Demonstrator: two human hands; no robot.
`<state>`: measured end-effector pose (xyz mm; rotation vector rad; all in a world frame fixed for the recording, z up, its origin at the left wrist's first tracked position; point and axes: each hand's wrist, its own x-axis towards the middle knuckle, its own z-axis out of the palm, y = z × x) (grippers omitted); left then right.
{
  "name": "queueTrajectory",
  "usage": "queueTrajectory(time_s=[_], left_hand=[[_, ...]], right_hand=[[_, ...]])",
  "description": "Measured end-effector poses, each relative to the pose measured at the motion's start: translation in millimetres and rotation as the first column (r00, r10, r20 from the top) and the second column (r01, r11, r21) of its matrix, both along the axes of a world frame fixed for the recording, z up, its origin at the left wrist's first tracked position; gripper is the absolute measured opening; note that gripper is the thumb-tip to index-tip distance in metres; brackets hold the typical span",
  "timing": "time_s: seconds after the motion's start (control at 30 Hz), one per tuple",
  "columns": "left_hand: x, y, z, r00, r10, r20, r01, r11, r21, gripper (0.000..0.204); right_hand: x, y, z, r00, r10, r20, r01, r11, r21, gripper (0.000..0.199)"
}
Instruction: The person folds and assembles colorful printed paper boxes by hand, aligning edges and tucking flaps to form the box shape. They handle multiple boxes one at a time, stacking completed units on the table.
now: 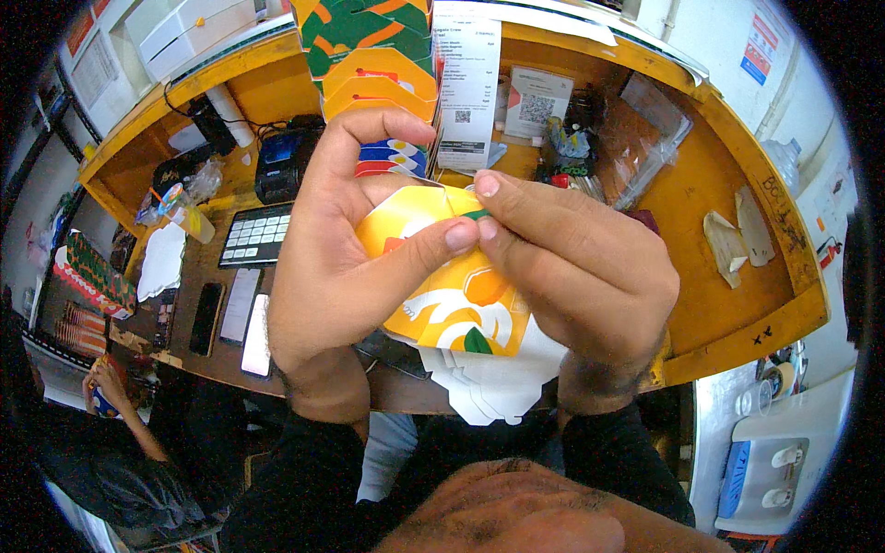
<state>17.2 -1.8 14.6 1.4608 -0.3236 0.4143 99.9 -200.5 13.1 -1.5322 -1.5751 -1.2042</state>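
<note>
Between my hands is a yellow printed paper carton [466, 304] with orange, white and green shapes on it, partly folded. My left hand [323, 240] wraps round its left side, the thumb pressed on the front near the top. At the top edge my right hand [590, 258] pinches a folded flap, fingertips close to the left thumb. The carton's back and part of its right side are hidden by my fingers. Below it, several flat white carton blanks [489, 387] lie stacked at the desk's near edge. Just beyond my hands rises a tall stack of printed cartons [369, 55].
A receipt [468, 92] and a code card [537, 101] stand at the back. On the left are a keyboard [256, 235], phones [207, 318], a drink cup [194, 221] and more white blanks [162, 261]. Another person's hand [106, 387] holds something at far left. A water dispenser [770, 465] stands right.
</note>
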Motion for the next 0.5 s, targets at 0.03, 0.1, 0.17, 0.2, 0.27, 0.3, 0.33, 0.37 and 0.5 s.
queueTrajectory(time_s=[0.03, 0.1, 0.17, 0.2, 0.27, 0.3, 0.33, 0.37, 0.5], left_hand=[[0, 0, -1, 1.000, 0.011, 0.011, -0.011, 1.000, 0.005, 0.068], [4, 3, -4, 1.000, 0.016, 0.027, -0.016, 1.000, 0.006, 0.066], [4, 5, -4, 1.000, 0.021, 0.022, -0.021, 1.000, 0.008, 0.065], [2, 5, -2, 1.000, 0.022, 0.010, -0.023, 1.000, 0.009, 0.065], [0, 3, -1, 0.999, 0.034, 0.027, -0.035, 0.999, 0.007, 0.066], [0, -1, -2, 0.997, 0.045, 0.056, -0.045, 0.999, 0.002, 0.066], [0, -3, -3, 0.995, 0.055, 0.086, -0.055, 0.998, -0.003, 0.067], [2, -4, -4, 0.991, 0.073, 0.110, -0.076, 0.997, 0.025, 0.069], [6, -6, -5, 0.966, 0.127, 0.225, -0.158, 0.979, 0.127, 0.074]], right_hand=[[0, 0, -2, 0.999, 0.013, -0.036, -0.013, 1.000, -0.006, 0.016], [-5, -2, -2, 0.992, 0.021, -0.128, -0.027, 0.999, -0.039, 0.019], [-10, -4, 3, 0.973, 0.040, -0.228, -0.060, 0.995, -0.083, 0.020], [-11, -5, 6, 0.961, 0.049, -0.272, -0.079, 0.992, -0.103, 0.020], [-5, -10, 8, 0.922, 0.089, -0.377, -0.145, 0.982, -0.121, 0.020], [-2, -11, 9, 0.886, 0.120, -0.447, -0.189, 0.976, -0.112, 0.020], [1, -11, 9, 0.817, 0.167, -0.551, -0.249, 0.966, -0.076, 0.020], [4, -11, 8, 0.735, 0.207, -0.645, -0.299, 0.954, -0.035, 0.020], [11, 0, 0, 0.395, 0.444, -0.804, -0.484, 0.845, 0.228, 0.024]])
